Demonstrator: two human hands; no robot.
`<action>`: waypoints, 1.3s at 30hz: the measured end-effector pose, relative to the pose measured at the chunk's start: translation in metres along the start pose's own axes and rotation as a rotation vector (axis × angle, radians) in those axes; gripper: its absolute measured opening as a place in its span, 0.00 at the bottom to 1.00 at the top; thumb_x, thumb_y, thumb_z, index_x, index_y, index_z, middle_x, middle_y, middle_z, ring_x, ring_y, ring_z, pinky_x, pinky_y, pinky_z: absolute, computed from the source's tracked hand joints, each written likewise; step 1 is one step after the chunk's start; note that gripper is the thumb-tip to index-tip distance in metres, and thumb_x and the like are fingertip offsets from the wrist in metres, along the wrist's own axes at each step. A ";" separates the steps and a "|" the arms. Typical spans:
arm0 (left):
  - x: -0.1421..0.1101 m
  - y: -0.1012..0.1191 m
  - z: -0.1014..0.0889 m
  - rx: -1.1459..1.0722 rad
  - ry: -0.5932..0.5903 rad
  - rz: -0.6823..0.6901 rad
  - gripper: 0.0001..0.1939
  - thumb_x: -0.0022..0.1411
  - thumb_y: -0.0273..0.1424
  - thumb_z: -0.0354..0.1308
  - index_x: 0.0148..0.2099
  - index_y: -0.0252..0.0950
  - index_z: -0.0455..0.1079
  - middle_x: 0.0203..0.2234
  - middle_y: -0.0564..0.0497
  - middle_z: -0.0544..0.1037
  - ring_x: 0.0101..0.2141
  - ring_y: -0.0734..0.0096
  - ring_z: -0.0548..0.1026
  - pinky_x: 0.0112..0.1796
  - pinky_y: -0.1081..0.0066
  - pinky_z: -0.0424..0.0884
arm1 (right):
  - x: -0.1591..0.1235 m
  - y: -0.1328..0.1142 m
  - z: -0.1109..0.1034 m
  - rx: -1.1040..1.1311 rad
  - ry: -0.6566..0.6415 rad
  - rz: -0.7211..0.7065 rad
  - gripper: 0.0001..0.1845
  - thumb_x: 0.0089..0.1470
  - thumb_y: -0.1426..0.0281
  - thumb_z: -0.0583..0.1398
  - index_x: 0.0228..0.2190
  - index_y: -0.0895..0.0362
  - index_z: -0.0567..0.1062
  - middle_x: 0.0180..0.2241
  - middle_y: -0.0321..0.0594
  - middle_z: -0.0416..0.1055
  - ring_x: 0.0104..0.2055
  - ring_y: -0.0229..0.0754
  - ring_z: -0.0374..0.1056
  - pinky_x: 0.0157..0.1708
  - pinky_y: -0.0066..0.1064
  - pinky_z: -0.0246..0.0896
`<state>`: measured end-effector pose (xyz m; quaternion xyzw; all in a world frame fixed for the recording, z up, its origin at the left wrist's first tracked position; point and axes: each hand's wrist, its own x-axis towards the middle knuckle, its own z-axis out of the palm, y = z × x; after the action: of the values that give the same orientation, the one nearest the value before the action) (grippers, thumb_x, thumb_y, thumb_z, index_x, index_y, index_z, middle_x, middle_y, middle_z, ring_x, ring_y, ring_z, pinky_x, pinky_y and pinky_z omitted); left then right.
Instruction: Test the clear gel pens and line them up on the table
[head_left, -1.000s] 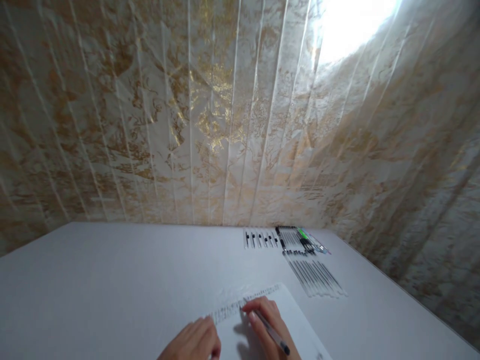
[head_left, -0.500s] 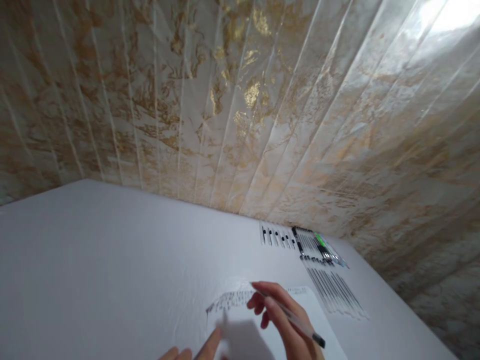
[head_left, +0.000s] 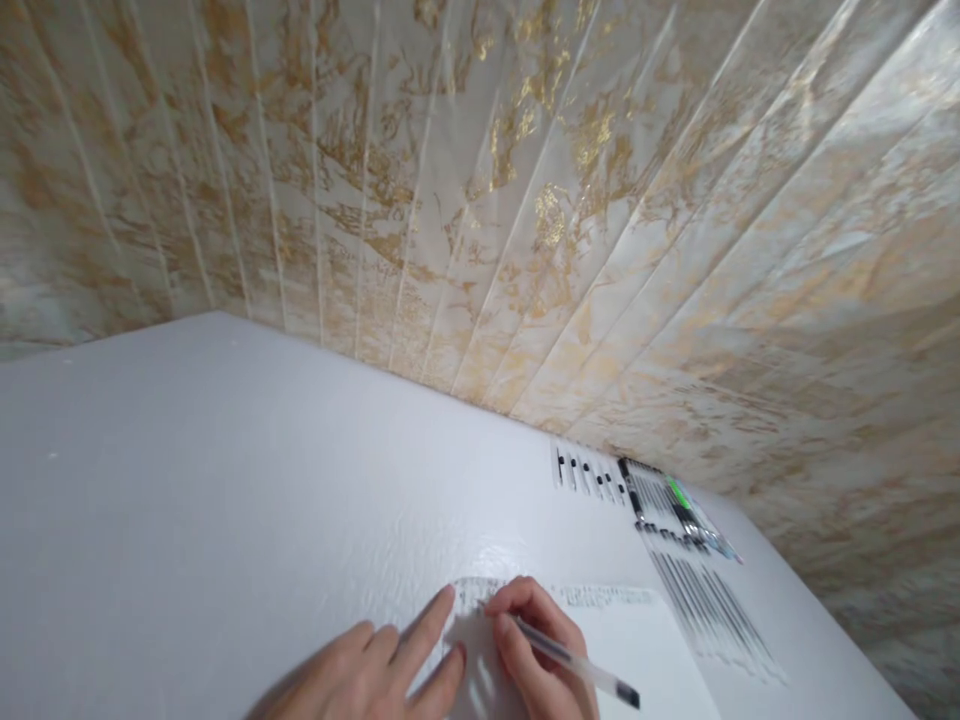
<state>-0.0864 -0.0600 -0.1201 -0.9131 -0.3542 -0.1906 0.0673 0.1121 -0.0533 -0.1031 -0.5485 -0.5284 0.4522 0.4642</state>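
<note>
A sheet of white paper lies on the white table, with rows of dark handwriting along its top. My right hand pinches a clear-barrelled pen with a dark end, its tip side down at the written lines. Whether the tip touches the paper is hidden by the fingers. Flat at the paper's left edge rests my left hand, fingers spread and holding nothing, the index fingertip beside the top corner of the writing.
Right of the paper lies a row of thin pen refills. Beyond them sit a clear pack of black pens with a green label and a set of slim sticks with black parts. A gold-marbled panelled wall borders the white table.
My right hand has lowered the pen to the paper and turned inward. My left hand has come further into view and lies flat on the sheet's edge. The whole view has shifted slightly.
</note>
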 end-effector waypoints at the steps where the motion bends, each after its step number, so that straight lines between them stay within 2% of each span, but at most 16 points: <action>1: 0.001 -0.001 -0.002 0.009 -0.023 0.020 0.22 0.56 0.25 0.52 0.53 0.43 0.70 0.55 0.40 0.71 0.27 0.65 0.77 0.28 0.68 0.67 | 0.000 -0.001 0.001 -0.027 -0.005 -0.013 0.16 0.48 0.56 0.62 0.26 0.56 0.72 0.20 0.34 0.64 0.22 0.36 0.55 0.23 0.28 0.50; 5: 0.003 -0.002 -0.012 0.001 -0.159 0.064 0.23 0.58 0.26 0.52 0.56 0.43 0.67 0.58 0.36 0.67 0.28 0.65 0.78 0.29 0.67 0.68 | -0.002 -0.005 0.006 -0.083 -0.049 -0.006 0.11 0.48 0.61 0.62 0.26 0.56 0.70 0.19 0.31 0.62 0.21 0.34 0.53 0.21 0.26 0.46; 10: 0.009 -0.001 -0.025 -0.023 -0.329 0.043 0.25 0.59 0.23 0.51 0.58 0.42 0.65 0.60 0.36 0.63 0.36 0.60 0.79 0.34 0.67 0.71 | -0.005 -0.014 0.016 -0.143 -0.080 0.033 0.08 0.46 0.67 0.60 0.22 0.57 0.66 0.16 0.28 0.58 0.19 0.32 0.50 0.20 0.24 0.44; 16: 0.012 0.001 -0.027 -0.009 -0.335 0.071 0.25 0.58 0.20 0.51 0.57 0.40 0.65 0.60 0.33 0.61 0.38 0.56 0.79 0.34 0.64 0.74 | -0.006 -0.022 0.019 -0.205 -0.084 0.017 0.07 0.46 0.68 0.59 0.21 0.57 0.67 0.17 0.29 0.58 0.20 0.32 0.50 0.20 0.25 0.44; 25: 0.014 0.002 -0.041 0.019 -0.392 0.101 0.22 0.59 0.22 0.53 0.56 0.38 0.65 0.60 0.31 0.61 0.37 0.56 0.80 0.33 0.64 0.75 | -0.006 -0.021 0.018 -0.219 -0.123 0.014 0.07 0.48 0.69 0.58 0.22 0.57 0.67 0.17 0.30 0.60 0.20 0.32 0.51 0.21 0.25 0.46; 32: 0.013 0.003 -0.036 0.023 -0.339 0.102 0.21 0.60 0.23 0.53 0.56 0.36 0.66 0.59 0.28 0.61 0.38 0.53 0.80 0.32 0.63 0.75 | -0.006 -0.019 0.018 -0.235 -0.119 -0.024 0.07 0.48 0.69 0.59 0.22 0.58 0.67 0.17 0.31 0.60 0.20 0.32 0.52 0.20 0.25 0.46; 39: 0.013 0.003 -0.037 0.009 -0.326 0.084 0.22 0.59 0.22 0.53 0.56 0.37 0.66 0.59 0.30 0.63 0.37 0.55 0.80 0.32 0.64 0.74 | -0.006 -0.016 0.017 -0.222 -0.121 -0.024 0.07 0.48 0.71 0.59 0.21 0.57 0.66 0.17 0.29 0.59 0.20 0.32 0.52 0.20 0.24 0.46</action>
<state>-0.0865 -0.0634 -0.0809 -0.9456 -0.3227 -0.0353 0.0210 0.0923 -0.0588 -0.0902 -0.5618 -0.6089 0.4174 0.3732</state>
